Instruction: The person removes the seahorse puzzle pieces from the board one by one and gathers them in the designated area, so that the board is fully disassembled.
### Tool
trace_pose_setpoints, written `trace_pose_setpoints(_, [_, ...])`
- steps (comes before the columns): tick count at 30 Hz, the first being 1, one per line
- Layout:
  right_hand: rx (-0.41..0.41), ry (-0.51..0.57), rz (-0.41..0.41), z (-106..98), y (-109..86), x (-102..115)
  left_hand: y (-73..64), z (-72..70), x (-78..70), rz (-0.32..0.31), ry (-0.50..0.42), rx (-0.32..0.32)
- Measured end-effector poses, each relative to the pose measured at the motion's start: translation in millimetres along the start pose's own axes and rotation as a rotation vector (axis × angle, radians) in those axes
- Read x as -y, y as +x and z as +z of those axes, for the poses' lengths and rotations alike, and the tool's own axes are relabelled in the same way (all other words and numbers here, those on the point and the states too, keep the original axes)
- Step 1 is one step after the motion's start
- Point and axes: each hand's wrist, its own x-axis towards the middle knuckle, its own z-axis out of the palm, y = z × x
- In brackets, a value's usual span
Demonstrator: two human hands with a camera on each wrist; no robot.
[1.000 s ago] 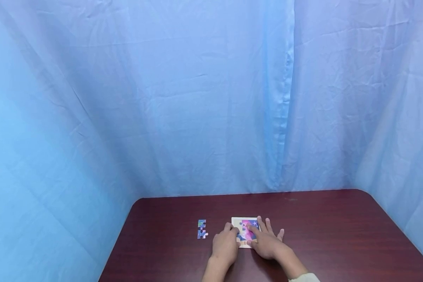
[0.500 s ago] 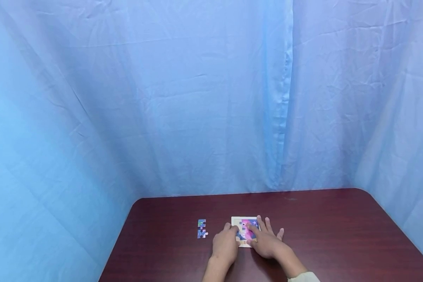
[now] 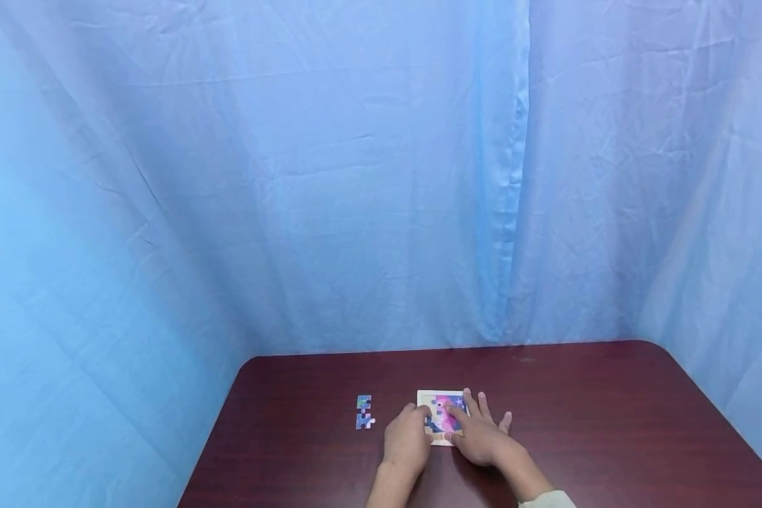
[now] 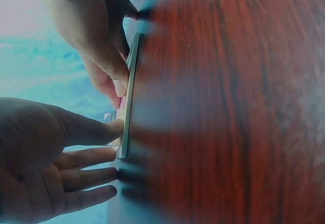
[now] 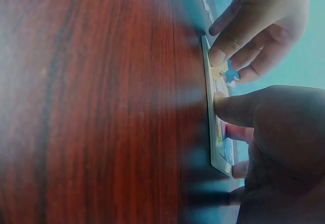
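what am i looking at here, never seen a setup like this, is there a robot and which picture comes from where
No robot shows here, just a person's bare left hand and right hand. The wide picture comes from a camera worn on the head; the two close-ups come from cameras on the left and right wrists. On the dark red table lies a pale-rimmed puzzle tray, with two loose pieces off to its left. The left hand pinches a tan-and-blue piece at the tray's left side. The right hand, fingers spread, rests on the tray and its pink picture. Blue curtains hang around.
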Motion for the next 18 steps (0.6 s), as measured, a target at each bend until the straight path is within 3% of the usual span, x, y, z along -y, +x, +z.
trace_pose_setpoints(8, [0.038, -0.002, 0.021, -8.4, -6.6, 12.2, -0.6, 0.3, -0.1, 0.015, 0.016, -0.059])
trace_pose_setpoints(13, [0.008, -0.017, 0.007, -3.0, -1.4, 3.6, 0.4, -5.3, -0.3, 0.033, 0.004, -0.088])
trace_pose_setpoints(18, [0.001, -0.017, -0.004, 1.0, 2.1, -3.1, -0.8, -8.1, 2.0, 0.037, -0.004, -0.078])
